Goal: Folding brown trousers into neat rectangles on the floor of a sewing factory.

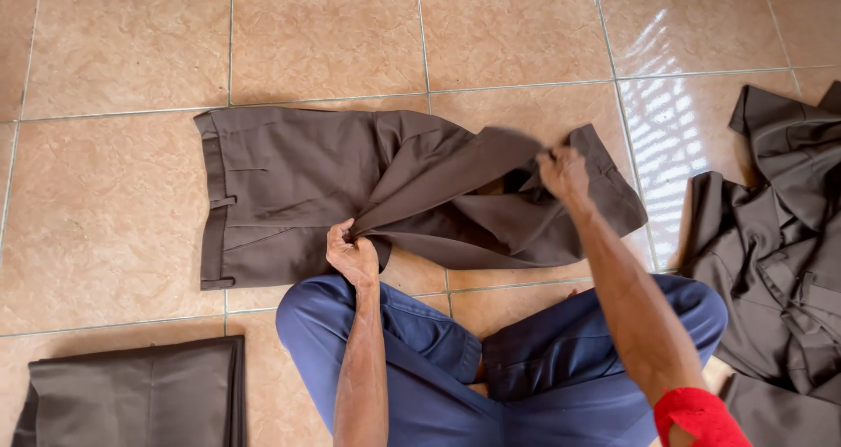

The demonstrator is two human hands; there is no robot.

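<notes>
Tiled floor: one brown trousers gripped by left hand and right hand, one folded pair, one heap.

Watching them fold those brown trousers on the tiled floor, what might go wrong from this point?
The left hand pinches the brown trousers at just one small spot, so the cloth could slip and the fold go crooked. The right hand lifts the leg end, bunched and creased; those wrinkles may get pressed in. The pile of brown clothes lies close by and could be dragged along.
</notes>
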